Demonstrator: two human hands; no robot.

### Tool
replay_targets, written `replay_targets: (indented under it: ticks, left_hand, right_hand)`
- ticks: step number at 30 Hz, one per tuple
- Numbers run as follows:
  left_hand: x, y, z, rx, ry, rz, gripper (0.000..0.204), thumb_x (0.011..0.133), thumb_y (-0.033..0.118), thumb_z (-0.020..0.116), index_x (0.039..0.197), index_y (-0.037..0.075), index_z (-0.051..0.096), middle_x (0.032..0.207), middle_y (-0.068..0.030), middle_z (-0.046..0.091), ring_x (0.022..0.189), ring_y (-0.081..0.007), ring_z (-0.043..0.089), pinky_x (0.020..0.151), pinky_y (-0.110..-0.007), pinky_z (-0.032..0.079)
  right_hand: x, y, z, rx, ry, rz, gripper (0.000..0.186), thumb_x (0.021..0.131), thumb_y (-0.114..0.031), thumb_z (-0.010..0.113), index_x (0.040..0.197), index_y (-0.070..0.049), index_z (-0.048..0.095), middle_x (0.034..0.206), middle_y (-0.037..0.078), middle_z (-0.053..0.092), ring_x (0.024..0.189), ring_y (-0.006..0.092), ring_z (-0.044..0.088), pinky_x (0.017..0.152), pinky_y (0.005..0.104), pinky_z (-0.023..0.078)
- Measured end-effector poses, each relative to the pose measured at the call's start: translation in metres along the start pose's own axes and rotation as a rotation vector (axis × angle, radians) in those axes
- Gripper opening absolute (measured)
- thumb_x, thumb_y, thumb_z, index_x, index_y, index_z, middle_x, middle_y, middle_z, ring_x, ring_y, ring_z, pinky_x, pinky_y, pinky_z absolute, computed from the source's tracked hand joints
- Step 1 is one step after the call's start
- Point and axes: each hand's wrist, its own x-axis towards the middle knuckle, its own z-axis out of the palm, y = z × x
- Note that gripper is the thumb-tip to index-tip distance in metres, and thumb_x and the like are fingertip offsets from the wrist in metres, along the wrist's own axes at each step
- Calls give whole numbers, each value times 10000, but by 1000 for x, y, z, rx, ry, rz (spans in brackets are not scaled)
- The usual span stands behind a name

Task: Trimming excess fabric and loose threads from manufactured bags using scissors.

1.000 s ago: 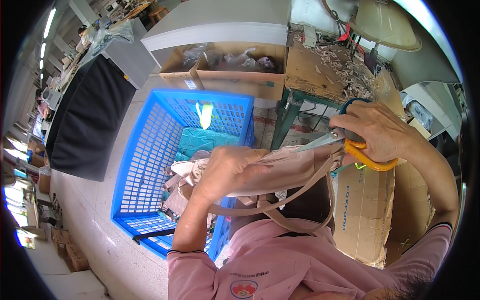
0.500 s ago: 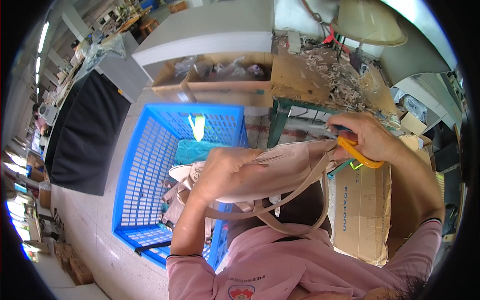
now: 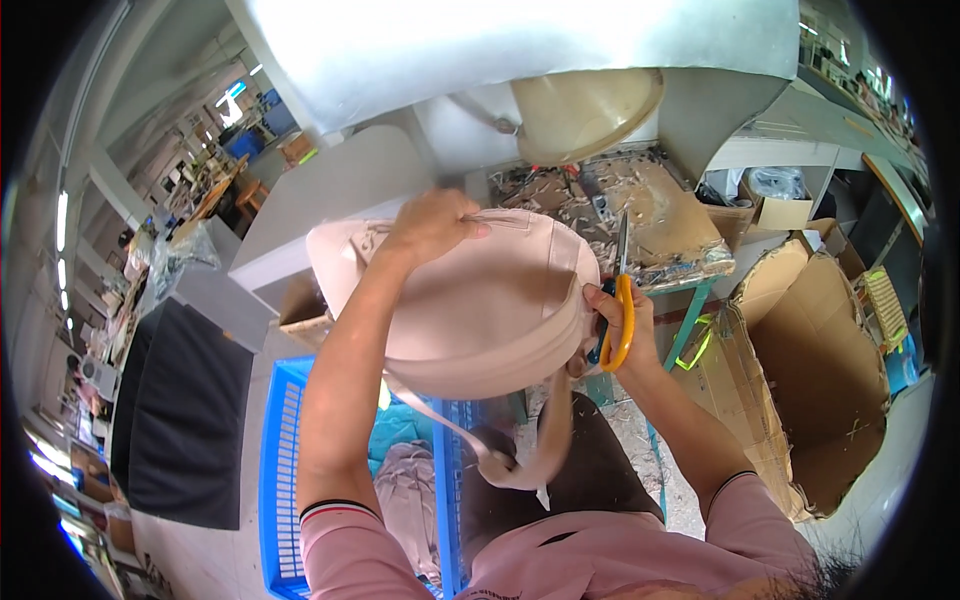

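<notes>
A pale pink bag is raised in front of me, tilted so that its broad panel and its zipped-looking curved side show. My left hand is closed on its top edge. At its right end, my right hand pinches the bag's edge and also holds scissors with orange and dark blue handles, the blades pointing up. From the bag's underside a pink strap dangles over my lap. Part of the right hand's grip is hidden behind the scissor handles.
At lower left a blue plastic basket holds teal cloth and mauve cloth. Scraps litter a workbench beneath a beige lamp shade. An open cardboard box stands at right; a black panel is at left.
The bag has been lifted and tipped, so more of its panel and curved side shows. My right hand turned the scissors upright. The view has shifted, with the basket now lower.
</notes>
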Motion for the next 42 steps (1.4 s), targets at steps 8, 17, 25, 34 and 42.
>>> replay_targets:
  ticks: [8,17,25,34,42]
  left_hand:
    - [58,7,14,139,37,84,198,693,299,622,766,116,627,798,-95,603,821,-274,558,714,-376,430]
    - [78,14,16,143,-170,-75,351,688,339,645,947,104,622,1007,-94,572,978,-244,508,853,-337,383]
    - [73,17,37,151,-19,134,249,678,304,634,844,118,635,853,-106,608,861,-275,564,751,-368,437]
    - [-20,35,49,-183,-66,292,310,676,244,649,885,23,589,660,-128,588,617,-288,564,596,-324,435]
    - [-140,-18,103,-747,-292,-317,268,617,109,676,855,12,599,691,-98,604,650,-163,569,599,-268,436]
  right_hand:
    - [29,-3,-5,138,143,105,237,655,-40,700,794,-82,514,619,-26,492,483,81,443,422,205,338]
    - [35,-2,-6,191,174,135,236,656,-52,700,799,-76,514,637,-18,496,495,87,442,438,209,343]
    - [11,1,-22,180,168,112,219,695,-60,669,856,-45,520,700,-10,524,573,87,487,519,204,380]
    - [-41,-12,-70,-91,90,-15,314,674,-62,653,958,-24,524,738,-3,546,612,75,498,574,188,397]
    - [-71,-22,-96,-236,-84,89,398,620,-140,704,959,-32,525,707,-28,518,589,57,475,548,153,360]
